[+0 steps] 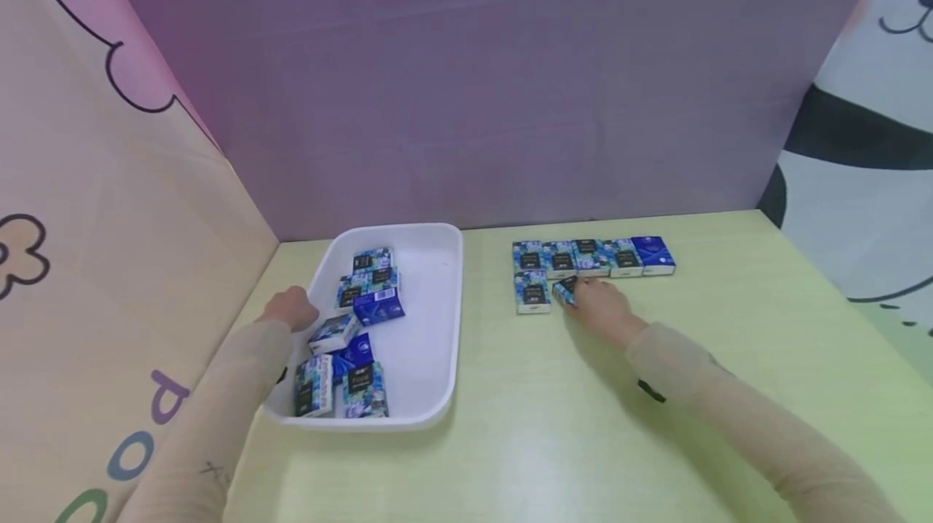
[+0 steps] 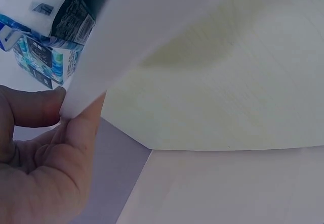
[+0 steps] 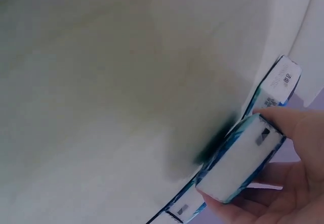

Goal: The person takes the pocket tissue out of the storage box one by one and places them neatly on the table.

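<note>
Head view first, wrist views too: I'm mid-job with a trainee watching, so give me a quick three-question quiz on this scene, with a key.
1. Count: how many back-row packs lie on the table?
2. True or false: the left hand is holding a pack.
3. Identify: what is the right hand holding?

Key:
1. Five.
2. False; it grips the white tray's rim.
3. A blue-patterned pack.
</note>
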A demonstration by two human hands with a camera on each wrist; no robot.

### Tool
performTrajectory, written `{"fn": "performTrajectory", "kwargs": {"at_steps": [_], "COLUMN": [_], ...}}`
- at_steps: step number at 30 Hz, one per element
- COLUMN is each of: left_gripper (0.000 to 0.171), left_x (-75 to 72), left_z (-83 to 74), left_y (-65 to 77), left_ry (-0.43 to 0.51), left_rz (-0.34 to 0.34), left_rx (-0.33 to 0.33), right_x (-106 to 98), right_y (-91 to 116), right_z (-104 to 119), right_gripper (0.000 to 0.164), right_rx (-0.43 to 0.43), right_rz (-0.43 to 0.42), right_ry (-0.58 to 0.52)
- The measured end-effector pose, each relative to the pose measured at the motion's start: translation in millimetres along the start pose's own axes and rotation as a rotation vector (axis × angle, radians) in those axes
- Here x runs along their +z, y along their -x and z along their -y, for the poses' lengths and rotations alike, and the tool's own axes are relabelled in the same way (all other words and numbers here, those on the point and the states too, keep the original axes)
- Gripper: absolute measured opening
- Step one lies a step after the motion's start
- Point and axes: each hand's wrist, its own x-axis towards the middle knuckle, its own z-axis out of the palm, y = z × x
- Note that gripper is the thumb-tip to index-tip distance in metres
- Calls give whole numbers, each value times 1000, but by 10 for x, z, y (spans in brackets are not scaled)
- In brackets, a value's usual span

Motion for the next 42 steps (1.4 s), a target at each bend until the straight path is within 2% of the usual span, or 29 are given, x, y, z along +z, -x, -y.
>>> {"fn": "performTrajectory", "kwargs": {"at_steps": [10, 13, 17, 22, 29, 42], "left_gripper": [41, 41, 41, 40, 37, 37], "left_x": [4, 5, 11, 13, 9, 14], "left_z": [15, 30, 34, 29, 45, 38], "left_y": [-25, -39, -51, -69, -62, -40], "left_ry": [-12, -13, -11, -9, -42, -44], "left_rz": [-7, -8, -7, -16, -34, -40], "left_rx": [11, 14, 3, -24, 41, 47], "right_x": [-52, -59, -44, -47, -60, -70], "right_y": [39, 35, 18, 13, -7, -35], "right_z": [-27, -36, -44, -29, -1, -21], "right_gripper": [54, 51, 40, 34, 42, 25], "right_rx": [-19, -26, -56, -61, -52, -89], "right_rz": [115, 140, 119, 96, 83, 34], "right_ry": [-78, -114, -115, -118, -93, -101]}}
